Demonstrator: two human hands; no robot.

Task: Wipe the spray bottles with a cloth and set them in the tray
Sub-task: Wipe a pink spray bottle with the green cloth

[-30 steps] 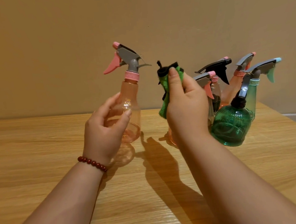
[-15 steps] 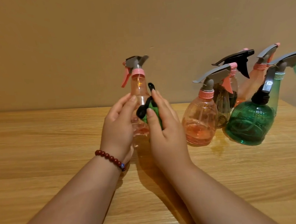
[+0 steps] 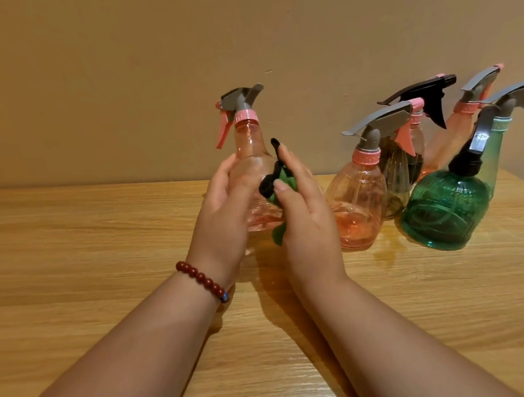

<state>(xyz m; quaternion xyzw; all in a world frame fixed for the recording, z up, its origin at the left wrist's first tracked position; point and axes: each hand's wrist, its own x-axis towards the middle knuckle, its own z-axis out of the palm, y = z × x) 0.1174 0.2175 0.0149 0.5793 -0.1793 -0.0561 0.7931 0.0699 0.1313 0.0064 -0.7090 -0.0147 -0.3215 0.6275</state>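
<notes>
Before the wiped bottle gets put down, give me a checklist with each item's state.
1. Left hand grips the pink bottle: ok.
2. Right hand presses the green cloth on the bottle's side: ok.
3. Bottle held upright: ok.
4. Whole surface wiped: cannot tell.
5. Tray in sight to receive it: not ok, none visible.
6. Waiting bottles, like the green round bottle, clear of the hands: ok.

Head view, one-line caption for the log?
Left hand steadies a pink spray bottle while right hand presses a green cloth against it.
</notes>
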